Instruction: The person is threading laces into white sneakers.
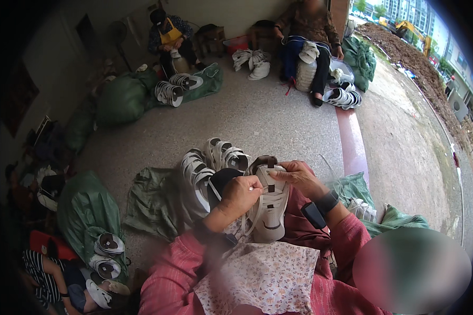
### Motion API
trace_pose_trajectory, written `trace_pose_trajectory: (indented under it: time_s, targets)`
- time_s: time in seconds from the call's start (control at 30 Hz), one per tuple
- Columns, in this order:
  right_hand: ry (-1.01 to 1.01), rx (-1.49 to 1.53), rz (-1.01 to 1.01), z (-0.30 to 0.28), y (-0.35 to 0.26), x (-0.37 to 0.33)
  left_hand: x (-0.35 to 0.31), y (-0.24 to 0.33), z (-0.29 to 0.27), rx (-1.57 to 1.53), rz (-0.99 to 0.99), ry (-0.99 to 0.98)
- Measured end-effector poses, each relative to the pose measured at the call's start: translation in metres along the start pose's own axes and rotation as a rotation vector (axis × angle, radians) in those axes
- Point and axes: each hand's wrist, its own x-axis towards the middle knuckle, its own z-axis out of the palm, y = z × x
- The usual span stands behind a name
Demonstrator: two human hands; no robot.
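A white-and-brown sneaker (273, 210) is held upright above my lap, with its toe down toward me. The fingers of my left hand (236, 198) are pinched together beside the shoe's upper, closed on a pale shoelace (254, 223) that hangs down along the left side. My right hand (299, 179) grips the shoe by its tongue and collar, thumb across the tongue. The lower part of the shoe is laced; its sole is hidden. A dark rounded form (227, 181) shows behind my left hand, partly covered.
Rows of white sneakers (194, 170) stand on the floor just ahead, by a green woven sack (155, 197). More green sacks (86, 210) with shoes lie left and right. Two people (171, 39) sit handling shoes at the back; another person (52, 273) is at lower left.
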Motion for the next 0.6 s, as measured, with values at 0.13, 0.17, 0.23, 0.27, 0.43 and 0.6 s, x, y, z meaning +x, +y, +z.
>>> trace_pose_trajectory:
  time_s: [0.13,0.17,0.23,0.27,0.43,0.6]
  targets:
    - [-0.019,0.015,0.006,-0.003,0.004,0.002,0.006,0.001,-0.004,0.058,0.029,-0.079]
    - [-0.03,0.03,0.01,-0.004,0.004,0.003,0.007,-0.001,-0.006,-0.045,0.054,-0.135]
    - [-0.041,-0.009,-0.001,-0.006,0.005,0.005,0.007,-0.008,-0.009,-0.163,0.036,-0.175]
    - [-0.056,-0.05,-0.011,-0.007,0.006,0.007,0.007,-0.011,-0.009,-0.284,0.015,-0.212]
    - [-0.053,-0.032,-0.046,-0.008,0.011,0.014,0.003,-0.002,0.003,-0.064,0.125,-0.056]
    - [-0.057,-0.053,-0.061,-0.008,0.014,0.015,0.003,0.007,0.006,0.313,0.169,0.062]
